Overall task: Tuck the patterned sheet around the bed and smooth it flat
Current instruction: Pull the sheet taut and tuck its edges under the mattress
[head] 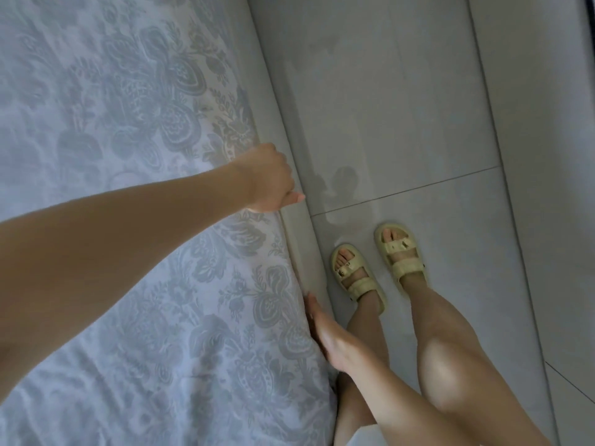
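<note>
The left hand (270, 178) fists the patterned sheet (128, 91), the flat right hand (325, 336) tucks just behind; a hard tug could untuck it.

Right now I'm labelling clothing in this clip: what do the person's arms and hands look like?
The left arm and right arm are bare, with no sleeve in view. The left hand and right hand show no glove, watch or bracelet. Rings cannot be judged.

Left hand (270, 180) grips the patterned sheet (128, 123) edge, right hand (328, 338) presses its side.
</note>
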Motion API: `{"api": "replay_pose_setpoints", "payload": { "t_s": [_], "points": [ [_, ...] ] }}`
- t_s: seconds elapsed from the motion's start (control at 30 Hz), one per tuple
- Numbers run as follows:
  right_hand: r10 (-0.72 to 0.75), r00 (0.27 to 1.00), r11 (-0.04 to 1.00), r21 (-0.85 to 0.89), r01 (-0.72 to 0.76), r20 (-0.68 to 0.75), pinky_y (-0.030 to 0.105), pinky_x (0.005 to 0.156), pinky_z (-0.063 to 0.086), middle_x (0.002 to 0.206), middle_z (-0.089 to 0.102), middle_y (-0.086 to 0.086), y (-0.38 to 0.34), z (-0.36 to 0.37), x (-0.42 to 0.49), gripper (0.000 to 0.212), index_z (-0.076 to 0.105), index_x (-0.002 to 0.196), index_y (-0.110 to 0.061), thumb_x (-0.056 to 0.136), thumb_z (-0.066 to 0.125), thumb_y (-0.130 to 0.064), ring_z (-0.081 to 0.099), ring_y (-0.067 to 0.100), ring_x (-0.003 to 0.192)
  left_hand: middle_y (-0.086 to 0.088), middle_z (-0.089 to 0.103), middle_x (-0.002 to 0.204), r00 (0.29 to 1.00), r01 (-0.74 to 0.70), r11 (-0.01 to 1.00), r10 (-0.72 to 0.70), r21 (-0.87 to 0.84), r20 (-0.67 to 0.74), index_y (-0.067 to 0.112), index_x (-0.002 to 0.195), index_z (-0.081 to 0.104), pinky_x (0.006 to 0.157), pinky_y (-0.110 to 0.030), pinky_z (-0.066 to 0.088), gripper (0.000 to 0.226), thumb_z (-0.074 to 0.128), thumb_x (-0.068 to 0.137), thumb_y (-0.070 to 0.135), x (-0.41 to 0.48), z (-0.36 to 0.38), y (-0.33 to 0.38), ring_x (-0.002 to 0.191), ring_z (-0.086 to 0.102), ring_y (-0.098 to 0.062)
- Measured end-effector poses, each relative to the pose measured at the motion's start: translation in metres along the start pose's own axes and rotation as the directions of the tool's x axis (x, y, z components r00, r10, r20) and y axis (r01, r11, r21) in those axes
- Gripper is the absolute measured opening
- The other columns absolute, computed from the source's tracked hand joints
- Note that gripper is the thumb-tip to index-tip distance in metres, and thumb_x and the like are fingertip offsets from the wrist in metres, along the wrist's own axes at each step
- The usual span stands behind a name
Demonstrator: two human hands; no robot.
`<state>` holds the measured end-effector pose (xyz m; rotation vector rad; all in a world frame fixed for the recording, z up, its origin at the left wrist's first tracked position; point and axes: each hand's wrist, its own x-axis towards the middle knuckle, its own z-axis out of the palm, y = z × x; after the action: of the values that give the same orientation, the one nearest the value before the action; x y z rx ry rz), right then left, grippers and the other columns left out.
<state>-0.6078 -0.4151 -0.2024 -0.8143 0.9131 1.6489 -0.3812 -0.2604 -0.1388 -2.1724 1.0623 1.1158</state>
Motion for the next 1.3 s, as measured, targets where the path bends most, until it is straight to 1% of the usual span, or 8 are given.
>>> {"api": "replay_pose_setpoints", "payload": {
  "t_s": [0.17,0.3,0.47,0.6,0.87,1.03,1.17,1.3],
  "points": [
    [-0.062,0.994,0.994,-0.092,0.054,-0.090,0.035,0.115,0.025,0.146,0.038,0.003,0.038,-0.018,-0.031,0.070,0.034,0.142,-0.022,0.088,0.035,-0.068,0.034,0.024,0.137,0.000,0.062,0.078,0.930,-0.142,0.967,0.058,-0.211,-0.363,0.012,0.079,0.066,0.090,-0.036,0.042,0.053,0.024,0.100,0.036,-0.028,0.016,0.050,0.080,0.053,-0.022],
    [-0.283,0.893,0.959,-0.119,0.257,-0.349,0.055,0.089,0.050,0.128,0.060,-0.002,0.103,-0.098,0.038,0.055,0.044,0.127,-0.053,0.078,0.046,-0.078,0.064,0.023,0.109,0.002,0.064,0.079,0.949,-0.172,0.940,0.079,-0.294,-0.305,0.015,0.081,0.068,0.095,-0.033,0.040,0.052,0.025,0.099,0.036,-0.048,0.043,0.102,0.083,0.056,-0.021],
    [-0.347,0.935,0.938,-0.024,0.346,-0.074,0.022,0.098,0.041,0.115,0.062,-0.003,0.088,-0.051,-0.038,0.049,0.055,0.126,-0.011,0.103,0.022,-0.040,0.057,0.010,0.110,-0.001,0.063,0.095,0.987,-0.110,0.956,0.072,-0.273,-0.147,0.013,0.097,0.068,0.095,-0.033,0.038,0.051,0.021,0.102,0.034,-0.041,0.047,0.159,0.093,0.054,-0.022],
    [-0.377,0.924,0.926,-0.007,0.378,-0.066,0.014,0.088,0.046,0.112,0.062,-0.014,0.094,-0.047,-0.032,0.048,0.053,0.129,-0.016,0.102,0.022,-0.039,0.058,-0.003,0.103,-0.001,0.067,0.094,0.998,-0.064,0.988,0.062,-0.139,-0.020,0.014,0.097,0.067,0.091,-0.032,0.037,0.058,0.015,0.102,0.037,-0.030,0.051,0.184,0.093,0.056,-0.021],
    [-0.219,0.938,0.970,0.165,0.180,0.267,0.038,0.110,0.034,0.133,0.058,0.001,0.094,-0.016,-0.005,0.072,0.054,0.132,-0.027,0.088,0.019,-0.072,0.050,0.018,0.126,0.004,0.046,0.060,0.999,-0.032,0.995,0.030,-0.091,-0.021,0.021,0.060,0.032,0.077,-0.031,0.040,0.050,0.012,0.103,0.035,-0.053,0.043,0.186,0.064,0.046,-0.019],
    [-0.131,0.939,0.970,0.236,0.055,0.317,0.042,0.109,0.036,0.128,0.061,0.012,0.101,-0.001,0.019,0.086,0.061,0.127,-0.016,0.078,0.030,-0.080,0.055,0.026,0.121,0.001,0.059,0.070,0.998,-0.060,0.990,0.060,-0.128,-0.008,0.021,0.058,0.021,0.085,-0.034,0.046,0.049,0.009,0.103,0.036,-0.056,0.042,0.186,0.073,0.057,-0.020],
    [-0.104,0.968,0.990,0.121,0.078,0.227,0.038,0.105,0.042,0.123,0.064,0.003,0.127,-0.013,0.018,0.068,0.061,0.123,-0.027,0.084,0.033,-0.075,0.058,0.020,0.117,0.002,0.052,0.062,0.999,-0.015,0.993,0.018,-0.116,0.027,0.016,0.061,0.050,0.089,-0.035,0.046,0.065,0.004,0.099,0.044,-0.047,0.039,0.182,0.069,0.055,-0.019],
    [-0.046,0.984,0.988,0.155,0.019,0.174,0.038,0.105,0.042,0.124,0.064,0.005,0.171,-0.041,0.006,0.073,0.060,0.125,-0.025,0.087,0.022,-0.074,0.059,0.021,0.117,0.003,0.067,0.097,0.968,-0.117,0.979,0.075,-0.167,-0.238,0.018,0.094,0.069,0.108,-0.036,0.032,0.075,-0.001,0.094,0.047,-0.045,0.054,0.186,0.100,0.058,-0.018]
  ]
}}
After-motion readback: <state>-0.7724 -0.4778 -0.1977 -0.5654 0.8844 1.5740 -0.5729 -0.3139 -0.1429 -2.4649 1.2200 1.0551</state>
